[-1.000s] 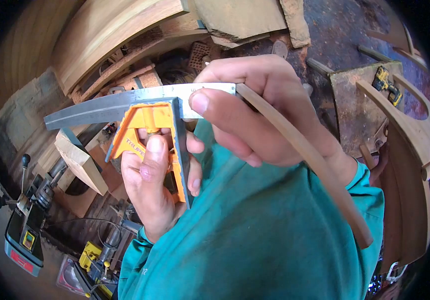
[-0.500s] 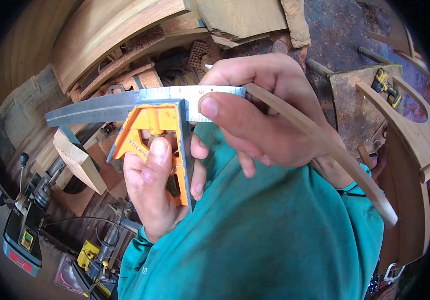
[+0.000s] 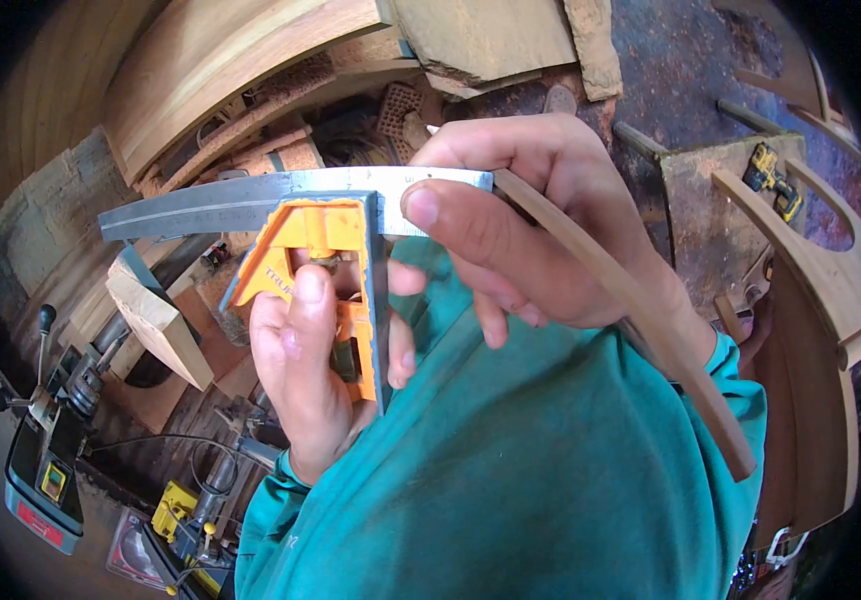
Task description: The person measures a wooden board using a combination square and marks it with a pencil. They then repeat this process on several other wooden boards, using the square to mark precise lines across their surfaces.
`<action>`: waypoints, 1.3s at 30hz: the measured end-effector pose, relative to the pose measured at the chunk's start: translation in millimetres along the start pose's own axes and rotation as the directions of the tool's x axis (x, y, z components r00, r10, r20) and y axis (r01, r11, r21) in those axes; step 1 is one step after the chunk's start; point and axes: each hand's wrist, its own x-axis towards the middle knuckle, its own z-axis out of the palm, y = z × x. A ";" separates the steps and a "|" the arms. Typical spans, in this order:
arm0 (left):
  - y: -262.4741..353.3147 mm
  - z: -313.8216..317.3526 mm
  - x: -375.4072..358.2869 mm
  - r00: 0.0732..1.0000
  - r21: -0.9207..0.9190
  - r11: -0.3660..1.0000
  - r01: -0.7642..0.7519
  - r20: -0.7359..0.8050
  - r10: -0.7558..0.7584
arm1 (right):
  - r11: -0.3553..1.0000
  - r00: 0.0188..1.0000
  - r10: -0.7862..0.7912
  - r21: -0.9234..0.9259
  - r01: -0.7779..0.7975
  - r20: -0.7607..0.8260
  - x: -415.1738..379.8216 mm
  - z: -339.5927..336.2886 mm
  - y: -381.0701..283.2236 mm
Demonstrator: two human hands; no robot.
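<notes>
My left hand (image 3: pixel 301 365) is closed round the orange head of a combination square (image 3: pixel 323 222), its thumb over the frame. The steel rule (image 3: pixel 211 207) of the square runs sideways across the view, with its bright graduated end to the right. My right hand (image 3: pixel 551 215) pinches that end, thumb on the rule's face. A narrow wooden strip (image 3: pixel 646 318) also lies in the right hand, its upper end at the rule's tip and its lower end slanting down past the wrist. A small white tip (image 3: pixel 433 130) pokes out above the right fingers.
Wooden boards (image 3: pixel 241 75) are stacked at the upper left. A drill press (image 3: pixel 46 470) stands at the lower left. On the right, a yellow cordless drill (image 3: pixel 773 182) rests on a box beside curved wooden parts (image 3: pixel 801 250). A sawn wood block (image 3: pixel 156 315) sits left of my hands.
The wooden strip has rolled and swung, its lower end now farther left and lower. The square and both hands have shifted slightly, with the grips kept.
</notes>
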 end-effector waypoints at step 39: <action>-13.6 -20.0 17.6 0.997 -0.183 0.981 0.063 -0.032 -0.070 | 0.979 0.999 0.021 -0.202 -0.027 -0.031 8.7 -6.3 3.7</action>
